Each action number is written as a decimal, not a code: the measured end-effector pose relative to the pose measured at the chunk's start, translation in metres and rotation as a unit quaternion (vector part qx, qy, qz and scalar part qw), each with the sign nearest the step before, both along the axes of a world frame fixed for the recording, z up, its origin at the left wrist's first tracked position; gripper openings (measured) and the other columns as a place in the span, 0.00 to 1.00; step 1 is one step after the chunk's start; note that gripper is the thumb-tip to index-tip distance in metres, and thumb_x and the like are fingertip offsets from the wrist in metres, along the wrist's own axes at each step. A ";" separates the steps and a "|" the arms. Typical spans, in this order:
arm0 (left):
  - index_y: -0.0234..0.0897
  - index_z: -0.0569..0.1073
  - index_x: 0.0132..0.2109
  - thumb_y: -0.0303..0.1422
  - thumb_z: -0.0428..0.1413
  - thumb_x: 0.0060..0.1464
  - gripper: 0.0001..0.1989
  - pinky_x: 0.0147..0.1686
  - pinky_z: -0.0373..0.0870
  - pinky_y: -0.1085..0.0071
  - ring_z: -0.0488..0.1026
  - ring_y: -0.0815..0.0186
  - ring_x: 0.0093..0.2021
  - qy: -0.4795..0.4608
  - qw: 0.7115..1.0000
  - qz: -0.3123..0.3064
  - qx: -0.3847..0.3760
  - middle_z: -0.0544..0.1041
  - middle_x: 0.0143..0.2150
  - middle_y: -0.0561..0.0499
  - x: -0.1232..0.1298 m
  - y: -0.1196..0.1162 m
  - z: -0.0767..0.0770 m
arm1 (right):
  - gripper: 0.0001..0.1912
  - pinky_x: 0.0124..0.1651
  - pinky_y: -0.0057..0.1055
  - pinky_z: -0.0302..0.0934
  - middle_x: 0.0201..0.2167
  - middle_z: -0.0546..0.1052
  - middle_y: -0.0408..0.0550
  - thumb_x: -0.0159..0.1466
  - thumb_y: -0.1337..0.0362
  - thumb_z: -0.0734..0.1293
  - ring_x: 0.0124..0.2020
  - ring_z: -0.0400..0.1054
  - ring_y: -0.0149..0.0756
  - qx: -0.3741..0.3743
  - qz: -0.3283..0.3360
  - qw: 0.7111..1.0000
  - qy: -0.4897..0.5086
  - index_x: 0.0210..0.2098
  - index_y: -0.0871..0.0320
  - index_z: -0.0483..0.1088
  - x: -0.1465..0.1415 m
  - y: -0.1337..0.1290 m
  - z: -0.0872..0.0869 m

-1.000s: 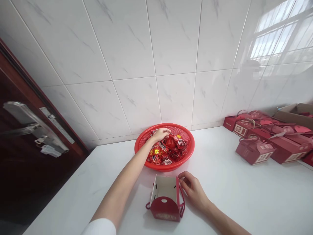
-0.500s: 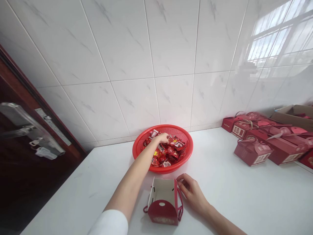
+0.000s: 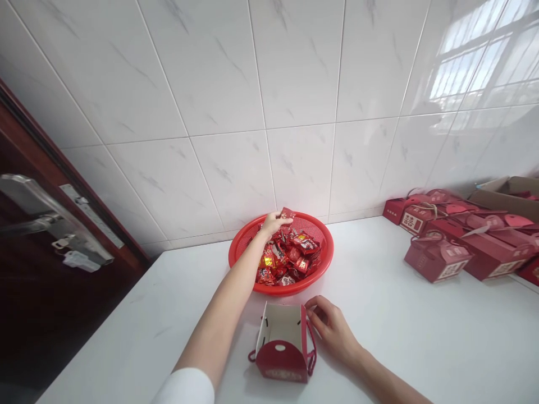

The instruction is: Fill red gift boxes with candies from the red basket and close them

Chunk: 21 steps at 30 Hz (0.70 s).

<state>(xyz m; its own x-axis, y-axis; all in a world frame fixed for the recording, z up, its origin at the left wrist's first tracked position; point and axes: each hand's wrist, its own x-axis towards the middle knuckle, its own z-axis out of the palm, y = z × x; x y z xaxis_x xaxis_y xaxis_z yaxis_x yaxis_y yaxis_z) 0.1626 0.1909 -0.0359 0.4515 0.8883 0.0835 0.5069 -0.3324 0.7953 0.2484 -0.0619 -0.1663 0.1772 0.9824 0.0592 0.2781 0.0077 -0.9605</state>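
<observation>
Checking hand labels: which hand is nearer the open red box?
Right. The right hand has its fingertips at the right side of the open red box. The left hand is farther off, beyond the box, holding a red packet over the red basket.

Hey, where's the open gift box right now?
In the head view, the open gift box stands at bottom centre on the white table, in front of the red basket, with the right hand at its right side.

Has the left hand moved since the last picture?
Yes: against the red basket, the left hand has shifted toward its far side, now holding a red packet.
</observation>
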 end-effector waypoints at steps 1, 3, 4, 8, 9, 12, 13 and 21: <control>0.39 0.76 0.48 0.40 0.63 0.57 0.15 0.38 0.76 0.66 0.77 0.56 0.47 -0.002 1.000 0.008 0.004 0.81 0.43 0.46 -0.001 0.000 0.000 | 0.14 0.35 0.33 0.60 0.32 0.78 0.49 0.66 0.54 0.61 0.31 0.68 0.38 0.002 -0.003 1.000 0.001 0.34 0.57 0.72 0.000 0.000 0.000; 0.38 0.76 0.50 0.41 0.62 0.60 0.15 0.38 0.77 0.66 0.77 0.59 0.44 0.006 1.000 0.025 0.009 0.81 0.45 0.45 -0.002 0.002 -0.003 | 0.14 0.35 0.33 0.61 0.32 0.78 0.49 0.66 0.54 0.61 0.31 0.68 0.38 0.004 -0.006 1.000 0.007 0.34 0.57 0.71 -0.001 -0.001 0.000; 0.37 0.75 0.50 0.42 0.61 0.62 0.16 0.38 0.77 0.66 0.77 0.61 0.42 0.015 0.999 0.033 0.011 0.80 0.45 0.45 -0.003 0.003 -0.005 | 0.14 0.35 0.33 0.61 0.32 0.78 0.49 0.66 0.54 0.61 0.31 0.69 0.38 0.003 -0.007 1.000 0.009 0.34 0.57 0.71 -0.001 -0.001 0.001; 0.34 0.74 0.53 0.41 0.57 0.67 0.16 0.41 0.78 0.62 0.77 0.63 0.41 0.071 0.996 0.048 0.023 0.78 0.47 0.45 -0.002 0.011 -0.017 | 0.14 0.35 0.33 0.61 0.32 0.78 0.49 0.66 0.54 0.62 0.32 0.69 0.38 0.003 -0.001 1.000 0.011 0.33 0.57 0.71 -0.001 -0.002 0.001; 0.34 0.74 0.53 0.40 0.57 0.67 0.15 0.44 0.78 0.61 0.77 0.62 0.44 0.086 0.995 0.044 0.030 0.78 0.49 0.45 -0.001 0.014 -0.020 | 0.14 0.36 0.33 0.61 0.32 0.78 0.49 0.66 0.54 0.62 0.32 0.69 0.38 0.003 -0.002 1.000 0.010 0.33 0.56 0.71 -0.001 -0.002 0.001; 0.34 0.75 0.53 0.37 0.59 0.67 0.13 0.49 0.78 0.57 0.77 0.59 0.49 0.134 0.990 0.015 0.041 0.77 0.52 0.45 0.004 0.019 -0.030 | 0.13 0.36 0.33 0.61 0.32 0.78 0.49 0.66 0.55 0.62 0.32 0.68 0.38 0.003 -0.002 1.000 0.007 0.33 0.56 0.71 -0.001 -0.001 -0.001; 0.34 0.75 0.53 0.36 0.59 0.66 0.13 0.49 0.78 0.57 0.77 0.59 0.49 0.149 0.988 0.000 0.038 0.77 0.52 0.45 0.005 0.020 -0.033 | 0.12 0.36 0.33 0.61 0.32 0.78 0.49 0.66 0.55 0.62 0.32 0.68 0.38 0.003 -0.001 1.000 0.005 0.33 0.56 0.71 -0.001 -0.001 -0.001; 0.32 0.75 0.51 0.37 0.59 0.67 0.13 0.40 0.79 0.64 0.78 0.63 0.41 0.204 0.974 -0.082 -0.051 0.78 0.46 0.47 0.012 0.022 -0.047 | 0.11 0.37 0.33 0.62 0.34 0.78 0.49 0.66 0.58 0.61 0.33 0.69 0.38 0.008 0.006 1.000 0.003 0.33 0.56 0.71 0.000 -0.001 -0.003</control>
<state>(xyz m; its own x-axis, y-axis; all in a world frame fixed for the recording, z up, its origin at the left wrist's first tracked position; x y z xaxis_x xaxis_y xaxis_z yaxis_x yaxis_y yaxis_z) 0.1742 0.2130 -0.0827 0.5645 0.7963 -0.2175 0.7345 -0.3644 0.5725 0.2485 -0.0632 -0.1692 0.1652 0.9834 0.0746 0.2722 0.0272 -0.9618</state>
